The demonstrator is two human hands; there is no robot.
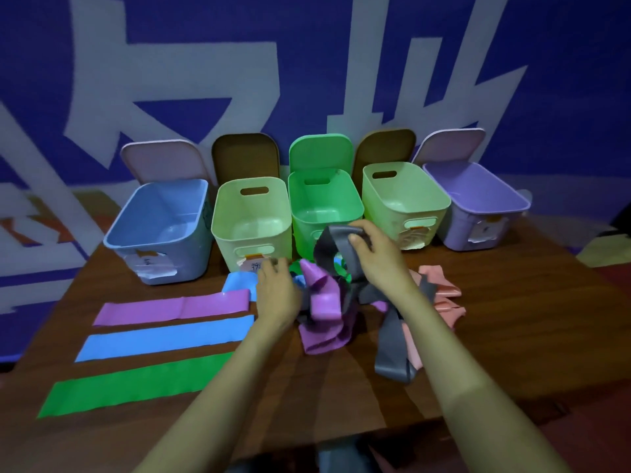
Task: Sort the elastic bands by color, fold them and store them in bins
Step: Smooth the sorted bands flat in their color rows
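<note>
Green band [136, 384] nearest; R hand [375, 257] fingers [356, 240] grip grey band [327, 247], L hand's [276, 291] can't tell; bin labels [153, 268] unreadable.

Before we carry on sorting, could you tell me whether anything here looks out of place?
The purple bin, far right, seems lidded, while the rest stand open. The label on the blue bin looks crumpled.

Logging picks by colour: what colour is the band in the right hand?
Dark grey; the head view shows the right hand gripping the grey band.
</note>
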